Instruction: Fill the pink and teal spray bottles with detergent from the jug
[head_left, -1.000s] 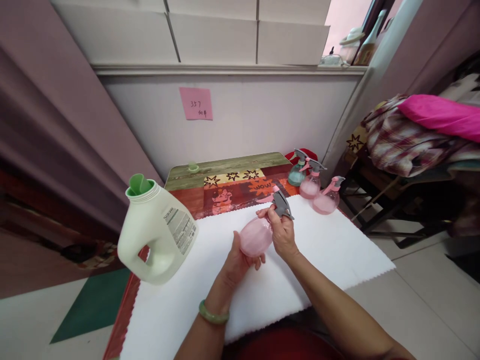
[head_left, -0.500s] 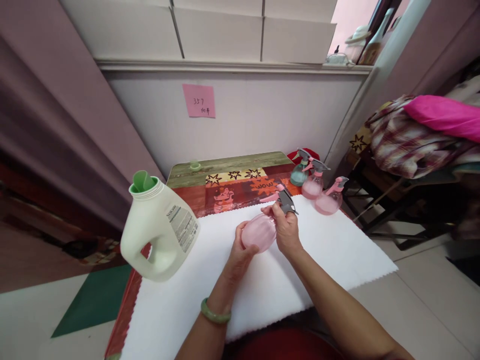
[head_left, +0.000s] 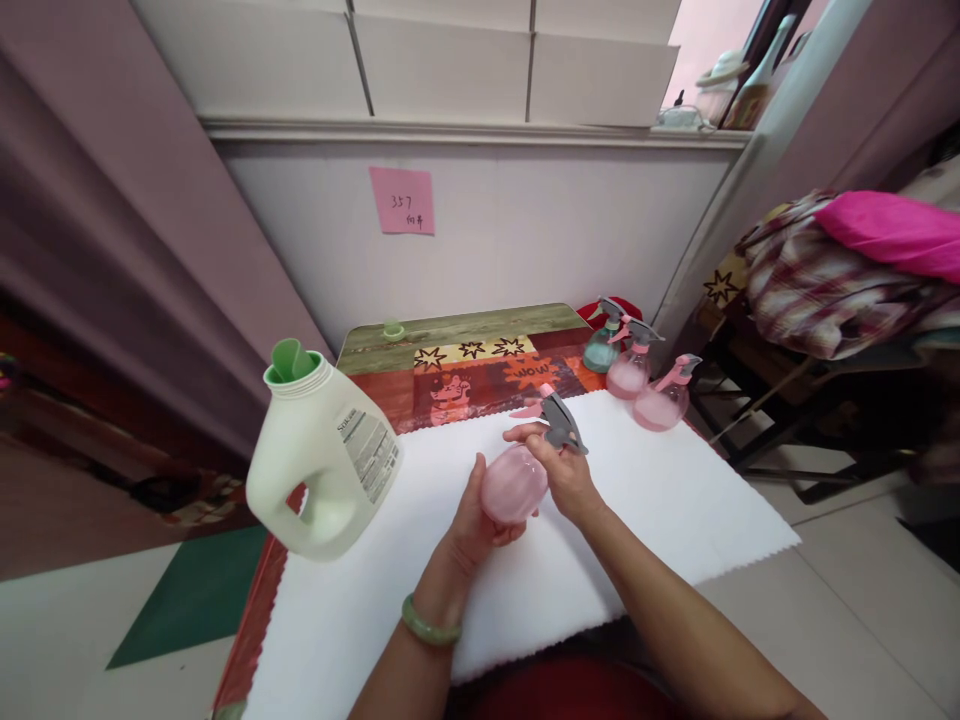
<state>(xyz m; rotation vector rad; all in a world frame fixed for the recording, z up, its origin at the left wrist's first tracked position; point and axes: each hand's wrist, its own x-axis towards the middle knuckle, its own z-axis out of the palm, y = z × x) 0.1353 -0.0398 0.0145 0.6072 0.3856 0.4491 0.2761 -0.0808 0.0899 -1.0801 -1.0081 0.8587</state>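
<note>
Between my hands is a pink see-through spray bottle (head_left: 514,485), tilted above the white cloth, with a pink and grey trigger head at its top. My left hand (head_left: 478,520) cups the round body from the left and below, thumb raised along its side. Around the neck and collar of the spray head close the fingers of my right hand (head_left: 564,478). A large pale green jug (head_left: 319,480) with a handle stands uncapped to the left, a green spout showing in its mouth. At the back right stand a teal spray bottle (head_left: 601,352) and two pink ones (head_left: 660,402).
The white cloth (head_left: 360,610) covers the front of a table with a printed cover (head_left: 375,395). A small green cap (head_left: 393,330) lies at its far left. A pink note (head_left: 403,200) hangs on the wall. Clothes (head_left: 795,270) are piled at right.
The spray bottle has come slightly lower and nearer with both hands. My left thumb has moved off the bottle's front to its upper left side. The jug and standing bottles stay put.
</note>
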